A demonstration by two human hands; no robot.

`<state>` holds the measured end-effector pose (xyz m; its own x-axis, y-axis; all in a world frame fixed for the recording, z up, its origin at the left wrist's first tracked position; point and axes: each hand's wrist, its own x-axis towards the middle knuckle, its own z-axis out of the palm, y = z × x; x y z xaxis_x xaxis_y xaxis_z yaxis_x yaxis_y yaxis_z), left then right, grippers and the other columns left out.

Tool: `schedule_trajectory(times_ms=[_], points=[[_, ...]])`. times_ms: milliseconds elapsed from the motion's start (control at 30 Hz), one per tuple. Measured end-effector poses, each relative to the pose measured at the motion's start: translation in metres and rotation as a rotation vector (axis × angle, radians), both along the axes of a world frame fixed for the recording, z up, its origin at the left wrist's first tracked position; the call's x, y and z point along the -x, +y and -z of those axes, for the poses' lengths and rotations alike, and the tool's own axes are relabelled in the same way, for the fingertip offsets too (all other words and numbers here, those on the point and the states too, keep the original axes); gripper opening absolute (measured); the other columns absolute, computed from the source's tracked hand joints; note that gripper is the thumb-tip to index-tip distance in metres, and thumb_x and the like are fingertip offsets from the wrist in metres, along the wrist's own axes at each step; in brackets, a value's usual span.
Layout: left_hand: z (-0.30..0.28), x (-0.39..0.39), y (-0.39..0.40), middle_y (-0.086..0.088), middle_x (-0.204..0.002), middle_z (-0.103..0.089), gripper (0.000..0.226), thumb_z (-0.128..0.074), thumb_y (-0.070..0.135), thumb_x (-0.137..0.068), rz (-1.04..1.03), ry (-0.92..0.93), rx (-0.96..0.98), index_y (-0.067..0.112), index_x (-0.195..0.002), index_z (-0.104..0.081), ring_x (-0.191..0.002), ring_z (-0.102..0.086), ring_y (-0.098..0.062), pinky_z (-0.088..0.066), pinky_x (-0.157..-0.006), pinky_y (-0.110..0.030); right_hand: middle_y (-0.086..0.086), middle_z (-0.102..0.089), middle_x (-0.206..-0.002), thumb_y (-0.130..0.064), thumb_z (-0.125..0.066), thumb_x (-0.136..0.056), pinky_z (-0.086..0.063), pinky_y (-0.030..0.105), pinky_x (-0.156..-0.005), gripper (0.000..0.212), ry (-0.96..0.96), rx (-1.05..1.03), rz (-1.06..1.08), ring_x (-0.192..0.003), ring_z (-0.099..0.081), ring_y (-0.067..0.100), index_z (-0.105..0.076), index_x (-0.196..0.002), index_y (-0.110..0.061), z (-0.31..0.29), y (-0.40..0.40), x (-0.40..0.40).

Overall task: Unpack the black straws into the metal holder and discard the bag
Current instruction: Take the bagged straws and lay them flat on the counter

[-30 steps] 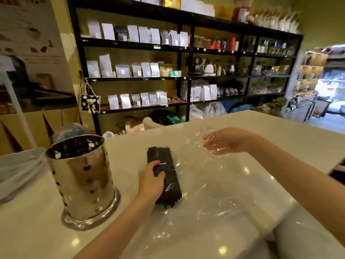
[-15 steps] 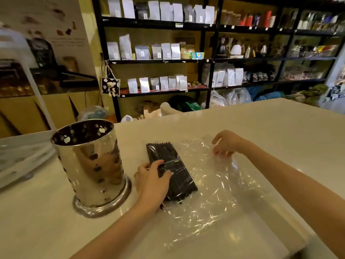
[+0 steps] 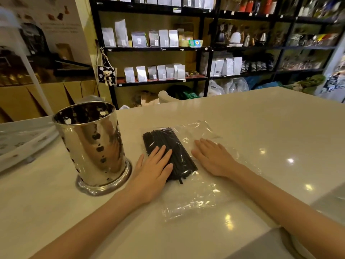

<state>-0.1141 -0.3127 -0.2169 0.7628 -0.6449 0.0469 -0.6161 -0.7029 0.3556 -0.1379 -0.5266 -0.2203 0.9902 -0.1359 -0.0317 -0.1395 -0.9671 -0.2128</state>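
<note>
Your left hand (image 3: 155, 167) lies flat, palm down, fingers stretched & close together, on the near half of the black straws (image 3: 168, 152); it pins them, no pinch. Your right hand (image 3: 212, 157) is flat too, fingers slightly spread, pressing the clear bag (image 3: 196, 199) onto the counter (image 3: 261, 124) just to the right of the bundle; hand & straws don't touch.

The straws lie as one bundle, flat on the counter, far ends angled up-left. Can't tell if they sit inside the bag or just on top of it; the plastic shows past the bundle's far end, to its right & well toward you.

Metal holder (image 3: 93, 146) stands upright just left of your left hand, w/ punched holes in its shiny wall & a flared base. No straws show above its rim; the inside is too dark to read.

Behind the counter: black shelving (image 3: 207, 49) w/ rows of white pouches.
</note>
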Motion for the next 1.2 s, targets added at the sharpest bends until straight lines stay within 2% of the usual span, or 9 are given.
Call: schedule_trajectory(times_ms=[167, 267, 367, 433, 567, 733, 967, 1100, 1200], points=[[-0.001, -0.002, 0.003, 0.011, -0.154, 0.006, 0.049, -0.013, 0.041, -0.094, 0.028, 0.013, 0.018, 0.032, -0.141, -0.001, -0.140, 0.010, -0.005, 0.009, -0.114, -0.036, 0.005, -0.012, -0.157, -0.047, -0.018, -0.096, -0.006, 0.043, -0.118, 0.058, -0.079, -0.074, 0.000, -0.144, -0.008, 0.019, -0.013, -0.146, -0.018, 0.005, -0.005, -0.006], [-0.003, -0.001, 0.007, 0.009, -0.154, 0.003, 0.048, -0.018, 0.037, -0.095, 0.075, 0.089, 0.144, 0.029, -0.141, -0.005, -0.140, 0.008, -0.005, 0.003, -0.115, -0.029, 0.010, -0.031, -0.150, -0.044, -0.026, -0.090, -0.017, 0.043, -0.116, 0.060, -0.283, -0.040, -0.036, -0.140, -0.023, 0.024, -0.030, -0.141, -0.013, -0.007, 0.004, 0.006], [-0.004, 0.000, 0.017, 0.012, -0.153, 0.001, 0.048, -0.021, 0.036, -0.095, 0.132, 0.051, 0.168, 0.028, -0.141, -0.009, -0.138, 0.008, -0.001, 0.002, -0.114, -0.026, 0.005, -0.054, -0.132, -0.027, -0.046, -0.090, -0.029, 0.025, -0.104, 0.037, -0.410, -0.172, -0.178, -0.125, -0.043, 0.019, -0.054, -0.125, -0.014, -0.024, 0.036, 0.037], [-0.002, 0.003, 0.025, 0.015, -0.150, 0.003, 0.049, -0.020, 0.037, -0.095, 0.181, -0.009, 0.110, 0.027, -0.141, -0.008, -0.136, 0.009, 0.001, 0.001, -0.115, -0.027, 0.003, -0.063, -0.120, -0.021, -0.047, -0.091, -0.034, 0.018, -0.095, 0.028, -0.402, -0.162, -0.344, -0.114, -0.051, 0.015, -0.063, -0.114, -0.014, -0.026, 0.061, 0.059], [0.001, 0.008, 0.034, 0.023, -0.142, 0.008, 0.058, -0.013, 0.045, -0.086, 0.247, -0.028, 0.038, 0.028, -0.141, -0.002, -0.133, 0.012, 0.005, 0.000, -0.115, -0.028, 0.007, -0.064, -0.121, -0.020, -0.044, -0.089, -0.049, 0.034, -0.094, 0.034, -0.368, 0.142, -0.502, -0.113, -0.059, 0.023, -0.061, -0.117, -0.012, -0.005, 0.080, 0.077], [0.005, 0.006, 0.034, 0.016, -0.150, 0.003, 0.051, -0.021, 0.037, -0.095, 0.265, -0.016, -0.007, 0.028, -0.142, -0.003, -0.134, 0.010, 0.003, 0.000, -0.114, -0.031, 0.009, -0.058, -0.130, -0.024, -0.037, -0.090, -0.037, 0.035, -0.102, 0.041, -0.303, 0.179, -0.508, -0.121, -0.054, 0.025, -0.058, -0.123, -0.013, -0.003, 0.079, 0.084], [0.006, 0.006, 0.033, 0.011, -0.154, 0.004, 0.056, -0.023, 0.044, -0.093, 0.268, -0.063, -0.056, 0.027, -0.142, -0.001, -0.138, 0.008, -0.002, -0.006, -0.117, -0.038, 0.008, -0.066, -0.114, -0.016, -0.047, -0.086, -0.048, 0.031, -0.090, 0.029, -0.338, 0.151, -0.493, -0.105, -0.061, 0.025, -0.066, -0.107, -0.014, -0.004, 0.083, 0.092], [0.005, 0.007, 0.034, 0.012, -0.153, 0.005, 0.055, -0.021, 0.043, -0.093, 0.262, -0.066, -0.080, 0.029, -0.142, 0.001, -0.138, 0.009, -0.002, -0.004, -0.117, -0.037, 0.006, -0.066, -0.105, -0.016, -0.049, -0.087, -0.035, 0.023, -0.084, 0.025, -0.313, 0.085, -0.464, -0.093, -0.060, 0.023, -0.065, -0.106, -0.012, -0.005, 0.087, 0.093], [0.004, 0.008, 0.033, 0.012, -0.153, 0.005, 0.054, -0.021, 0.042, -0.094, 0.265, -0.065, -0.072, 0.028, -0.142, 0.000, -0.139, 0.009, -0.003, -0.004, -0.116, -0.037, 0.004, -0.060, -0.105, -0.022, -0.048, -0.091, -0.037, 0.024, -0.084, 0.028, -0.293, 0.004, -0.420, -0.094, -0.053, 0.020, -0.060, -0.115, -0.012, -0.008, 0.092, 0.091]])
